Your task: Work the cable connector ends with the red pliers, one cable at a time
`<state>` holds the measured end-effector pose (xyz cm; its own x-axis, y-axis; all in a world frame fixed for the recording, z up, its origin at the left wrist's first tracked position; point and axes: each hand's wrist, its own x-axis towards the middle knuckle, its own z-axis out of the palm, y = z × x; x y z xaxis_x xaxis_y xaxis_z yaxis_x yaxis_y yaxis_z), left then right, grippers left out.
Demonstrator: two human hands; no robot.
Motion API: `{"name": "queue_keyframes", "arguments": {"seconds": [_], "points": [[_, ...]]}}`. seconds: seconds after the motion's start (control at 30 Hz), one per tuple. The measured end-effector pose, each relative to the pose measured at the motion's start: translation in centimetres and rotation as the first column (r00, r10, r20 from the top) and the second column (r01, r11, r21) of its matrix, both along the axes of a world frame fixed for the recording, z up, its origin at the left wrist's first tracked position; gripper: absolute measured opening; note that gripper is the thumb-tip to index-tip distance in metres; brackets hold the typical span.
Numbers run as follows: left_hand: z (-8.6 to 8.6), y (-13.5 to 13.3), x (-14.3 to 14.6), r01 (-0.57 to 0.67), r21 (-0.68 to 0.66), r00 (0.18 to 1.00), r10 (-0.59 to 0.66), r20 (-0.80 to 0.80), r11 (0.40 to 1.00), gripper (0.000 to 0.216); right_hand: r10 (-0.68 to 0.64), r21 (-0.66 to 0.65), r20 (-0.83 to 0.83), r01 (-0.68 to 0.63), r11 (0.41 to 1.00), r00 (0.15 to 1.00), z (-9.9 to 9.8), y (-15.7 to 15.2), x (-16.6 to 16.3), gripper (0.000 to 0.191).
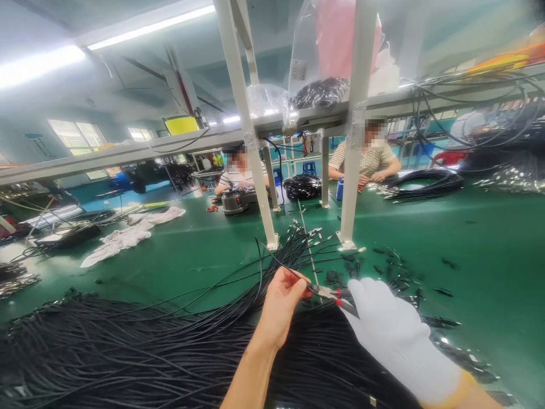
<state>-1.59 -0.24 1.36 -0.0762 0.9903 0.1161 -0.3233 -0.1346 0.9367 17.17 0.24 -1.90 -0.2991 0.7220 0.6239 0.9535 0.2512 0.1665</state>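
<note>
My bare left hand (pixel 286 301) is closed, pinching a black cable (pixel 272 257) near its end between thumb and fingers. In a white knitted glove, my right hand (pixel 385 324) grips a pair of pliers or cutters (pixel 347 305) with dark handles and red bands. The tool's metal jaws meet the cable end just right of my left fingertips; whether they are closed on it is too small to tell. A large heap of black cables (pixel 170 358) spreads under both wrists. Their bunched ends (pixel 300 233) lie ahead of my left hand.
Small black pieces (pixel 394 272) are scattered on the green tabletop (pixel 489 250) at right. Pale posts (pixel 251 130) carry a shelf. A white cloth (pixel 131 234) lies at left. Two people sit across the table, near a coiled cable bundle (pixel 426 183) and a dark grey device (pixel 235 201).
</note>
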Motion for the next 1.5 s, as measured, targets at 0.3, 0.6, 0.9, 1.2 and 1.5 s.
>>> {"name": "queue_keyframes", "arguments": {"seconds": [0.3,0.6,0.9,1.2,1.5], "points": [[0.0,0.1,-0.5,0.097,0.026,0.991,-0.094,-0.093,0.995,0.03,0.146,-0.305,-0.224,-0.211,0.929,0.964,0.1,0.6,0.6,0.014],[-0.9,0.6,-0.5,0.018,0.086,0.985,-0.003,-0.172,0.996,0.023,0.046,-0.348,-0.21,-0.118,0.93,0.977,0.2,0.1,0.1,0.021],[-1.0,0.6,-0.2,-0.052,0.107,0.97,0.075,-0.232,0.993,0.018,0.147,0.052,-0.092,-0.142,0.988,0.985,-0.7,1.0,0.6,0.019],[-1.3,0.5,0.1,-0.075,0.106,0.962,0.1,-0.254,0.992,0.019,0.095,0.086,-0.038,-0.091,0.992,0.995,-0.1,0.8,0.8,0.02],[-1.1,0.3,0.6,-0.117,0.102,0.962,0.138,-0.236,0.988,0.02,0.071,0.067,-0.021,-0.069,0.995,0.997,-0.2,1.3,0.8,0.02]]}}
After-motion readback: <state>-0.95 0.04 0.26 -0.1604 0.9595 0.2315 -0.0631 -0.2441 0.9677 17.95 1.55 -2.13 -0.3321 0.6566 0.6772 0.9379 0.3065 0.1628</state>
